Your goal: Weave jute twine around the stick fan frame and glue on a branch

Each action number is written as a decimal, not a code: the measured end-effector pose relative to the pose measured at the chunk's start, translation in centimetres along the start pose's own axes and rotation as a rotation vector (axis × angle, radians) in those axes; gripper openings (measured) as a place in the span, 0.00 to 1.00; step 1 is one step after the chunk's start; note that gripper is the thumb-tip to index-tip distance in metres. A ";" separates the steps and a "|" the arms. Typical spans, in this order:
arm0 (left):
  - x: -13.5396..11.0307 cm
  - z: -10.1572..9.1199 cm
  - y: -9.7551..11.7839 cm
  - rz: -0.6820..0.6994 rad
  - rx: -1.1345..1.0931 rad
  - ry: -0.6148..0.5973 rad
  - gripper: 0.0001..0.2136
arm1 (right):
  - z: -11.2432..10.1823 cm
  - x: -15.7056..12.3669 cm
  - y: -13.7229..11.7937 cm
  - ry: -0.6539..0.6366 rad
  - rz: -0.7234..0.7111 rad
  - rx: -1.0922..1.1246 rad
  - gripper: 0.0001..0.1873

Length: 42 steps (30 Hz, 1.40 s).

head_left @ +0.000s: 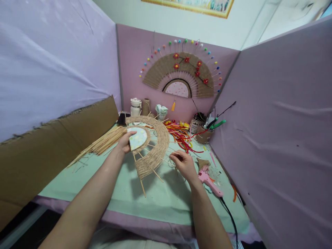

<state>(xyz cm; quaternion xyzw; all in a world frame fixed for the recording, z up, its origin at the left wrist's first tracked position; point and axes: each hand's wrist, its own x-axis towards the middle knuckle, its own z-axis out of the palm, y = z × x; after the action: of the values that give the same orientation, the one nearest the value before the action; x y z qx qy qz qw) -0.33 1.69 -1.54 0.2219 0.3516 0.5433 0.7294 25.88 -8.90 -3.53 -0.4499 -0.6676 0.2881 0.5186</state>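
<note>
One twine-woven half-round fan (163, 140) sits tilted at the frame's centre, raised over the mint tablecloth (153, 202). My left hand (125, 142) grips its spotted half-disc (138, 139), thumb on top, so the woven band arcs away to the right. My right hand (183, 162) has thumb and fingertips pinched together, just beside the outer sticks; whether they catch a thin strand I cannot tell. Pink glue gun (210, 183) lower right; bamboo sticks (103, 142) left; markings on the pot (195, 126) at centre right are too small to read. Upper centre hangs a blossom-decorated fan (155, 74).
</note>
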 end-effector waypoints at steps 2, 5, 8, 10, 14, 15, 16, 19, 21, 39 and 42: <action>-0.1 0.2 -0.2 -0.015 0.007 -0.017 0.18 | 0.2 0.0 0.0 0.007 -0.013 -0.039 0.11; -0.3 0.4 -0.3 -0.026 0.011 -0.028 0.17 | 0.4 -0.1 -0.1 0.012 -0.035 -0.095 0.13; -0.3 0.5 -0.2 -0.034 0.020 -0.013 0.17 | 0.4 -0.2 0.0 0.033 -0.057 -0.152 0.13; -0.1 0.5 0.0 -0.046 0.037 -0.005 0.18 | 0.4 -0.1 0.1 0.051 -0.076 -0.185 0.14; 0.4 0.1 1.0 -0.041 0.094 -0.004 0.17 | 0.4 0.0 0.5 0.057 -0.133 -0.237 0.14; 0.6 -0.1 1.4 -0.035 0.110 -0.003 0.17 | 0.4 0.0 0.6 0.044 -0.151 -0.247 0.13; 0.7 -0.5 1.7 -0.029 0.127 -0.002 0.16 | 0.5 0.0 0.7 0.028 -0.171 -0.257 0.12; 0.7 -1.7 2.3 -0.015 0.163 0.000 0.15 | 0.6 0.0 0.8 -0.023 -0.243 -0.304 0.08; 0.5 -2.5 2.5 -0.012 0.175 0.005 0.15 | 0.7 0.0 0.9 -0.052 -0.288 -0.341 0.07; -0.1 -3.6 2.7 -0.048 0.201 0.003 0.18 | 0.5 0.2 1.1 -0.128 -0.408 -0.476 0.07; -0.2 -3.7 2.8 -0.091 0.181 0.022 0.19 | 0.4 0.1 1.0 -0.126 -0.410 -0.474 0.07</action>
<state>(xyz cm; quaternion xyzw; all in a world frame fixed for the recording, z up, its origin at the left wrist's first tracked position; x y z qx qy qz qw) -4.91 2.17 -1.94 0.2648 0.4168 0.4779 0.7264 25.77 -8.31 -4.49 -0.3954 -0.8237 0.0413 0.4043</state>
